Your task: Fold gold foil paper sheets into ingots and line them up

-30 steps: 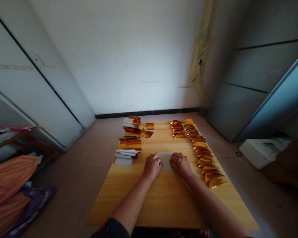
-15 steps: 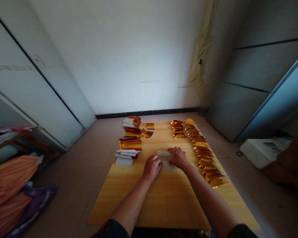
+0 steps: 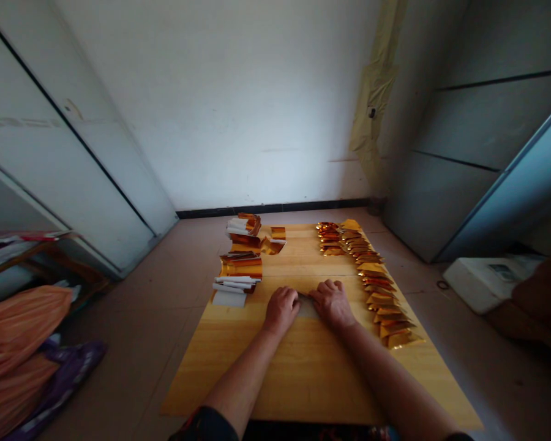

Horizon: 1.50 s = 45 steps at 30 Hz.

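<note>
A small sheet of paper, its pale grey side showing, lies on the wooden table between my hands. Its far edge is folded up, and my fingers cover both ends. My left hand, fingers curled, pinches the left end. At the right end, my right hand is closed over the fold with bent fingers. Left of my hands are loose stacks of gold foil paper, some with white backs up. To the right runs a long overlapping row of folded gold foil pieces.
The wooden table stands near a white wall. Single foil sheets lie at its far left. On the floor are a white box at right and orange and purple bags at left. Cabinets stand on both sides.
My right hand has come down towards me, and the sheet's far part has been folded over. My left hand has stayed in place at the left end.
</note>
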Motion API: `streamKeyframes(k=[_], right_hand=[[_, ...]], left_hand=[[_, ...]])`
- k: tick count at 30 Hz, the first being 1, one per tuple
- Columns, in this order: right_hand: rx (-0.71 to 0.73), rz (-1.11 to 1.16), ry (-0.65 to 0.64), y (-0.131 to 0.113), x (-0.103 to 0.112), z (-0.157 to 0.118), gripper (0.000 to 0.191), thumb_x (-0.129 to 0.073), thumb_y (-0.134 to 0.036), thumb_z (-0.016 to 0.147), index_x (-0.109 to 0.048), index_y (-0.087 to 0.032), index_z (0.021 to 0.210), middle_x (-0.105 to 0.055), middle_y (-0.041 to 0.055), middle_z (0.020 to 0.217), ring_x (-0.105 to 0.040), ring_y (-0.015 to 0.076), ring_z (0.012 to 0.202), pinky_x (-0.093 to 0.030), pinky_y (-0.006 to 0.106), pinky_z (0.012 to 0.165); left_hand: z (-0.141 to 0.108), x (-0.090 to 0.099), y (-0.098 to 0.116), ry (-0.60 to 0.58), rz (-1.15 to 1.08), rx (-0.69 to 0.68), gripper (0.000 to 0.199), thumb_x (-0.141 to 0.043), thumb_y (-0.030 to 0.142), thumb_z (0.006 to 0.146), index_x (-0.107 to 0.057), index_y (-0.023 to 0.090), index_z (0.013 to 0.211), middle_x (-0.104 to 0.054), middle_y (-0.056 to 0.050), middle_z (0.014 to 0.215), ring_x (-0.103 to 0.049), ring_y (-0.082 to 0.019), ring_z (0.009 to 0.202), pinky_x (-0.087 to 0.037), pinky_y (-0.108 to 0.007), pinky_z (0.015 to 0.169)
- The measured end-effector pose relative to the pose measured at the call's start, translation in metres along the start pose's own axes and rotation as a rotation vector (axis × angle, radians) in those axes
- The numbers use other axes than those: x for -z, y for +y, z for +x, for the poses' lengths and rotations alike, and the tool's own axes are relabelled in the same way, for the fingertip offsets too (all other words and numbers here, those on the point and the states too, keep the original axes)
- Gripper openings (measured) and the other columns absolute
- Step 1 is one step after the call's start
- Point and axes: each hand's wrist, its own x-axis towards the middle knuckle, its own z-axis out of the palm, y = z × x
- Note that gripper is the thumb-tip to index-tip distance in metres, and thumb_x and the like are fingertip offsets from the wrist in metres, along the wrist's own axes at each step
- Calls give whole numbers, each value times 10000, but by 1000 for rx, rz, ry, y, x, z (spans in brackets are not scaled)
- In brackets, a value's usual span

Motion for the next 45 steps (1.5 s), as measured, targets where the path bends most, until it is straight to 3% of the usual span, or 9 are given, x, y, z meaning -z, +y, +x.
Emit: streamKeyframes(k=[2, 8, 13, 16, 26, 36, 45], right_hand=[[-2, -22, -10, -2, 1, -2, 198, -513, -265, 873, -668, -275, 995, -618, 53, 919, -465, 212, 962, -239, 371, 868], [-28, -72, -11, -8, 2, -3, 222, -460, -283, 914, -658, -280, 1013, -623, 55, 901, -470, 216, 964, -205, 419, 927], [-27, -98, -17, -12, 3, -2, 211, -449, -266, 917, -656, -263, 954, -626, 53, 904, -473, 219, 965, -183, 454, 959], [-23, -101, -14, -13, 3, -2, 203, -451, -262, 915, -653, -247, 930, -627, 54, 908, -475, 220, 959, -182, 466, 963], [52, -38, 57, -7, 7, -11, 192, -454, -249, 924, -640, -235, 877, -618, 42, 867, -466, 194, 935, -195, 414, 964], [213, 42, -16, -1, 3, -17, 203, -450, -235, 938, -595, -237, 1080, -624, 49, 1074, -479, 183, 1011, -304, 313, 874], [211, 54, -32, 1, -1, -17, 263, -429, -250, 943, -591, -246, 1150, -625, 71, 1130, -501, 199, 1025, -345, 319, 866]], left_hand=[[-1, 1, 1, 8, 16, -3, 117, -573, 92, 762, -575, 190, 826, -576, -25, 807, -530, -172, 819, -450, -289, 757], [-4, 0, 1, -12, 67, -76, 502, -542, 75, 779, -504, 267, 1241, -542, -37, 960, -533, -162, 877, -464, -282, 791], [-3, 3, 3, -66, 166, -37, 259, -450, 211, 890, -654, 265, 1040, -537, -47, 893, -518, -156, 809, -430, -257, 721], [-2, 5, 6, -102, 241, 5, 274, -413, 278, 915, -682, 249, 958, -545, -58, 852, -504, -174, 796, -405, -272, 694], [-4, 10, 11, -61, 250, 35, 197, -505, 286, 875, -683, 266, 957, -559, -58, 846, -487, -193, 826, -370, -300, 698], [-5, 16, 15, -68, 249, 55, 186, -559, 291, 854, -665, 288, 1007, -582, -52, 893, -480, -207, 892, -344, -320, 727], [-7, 15, 17, -49, 269, 101, 213, -563, 305, 853, -645, 311, 1049, -598, -63, 946, -470, -230, 937, -331, -355, 767]])
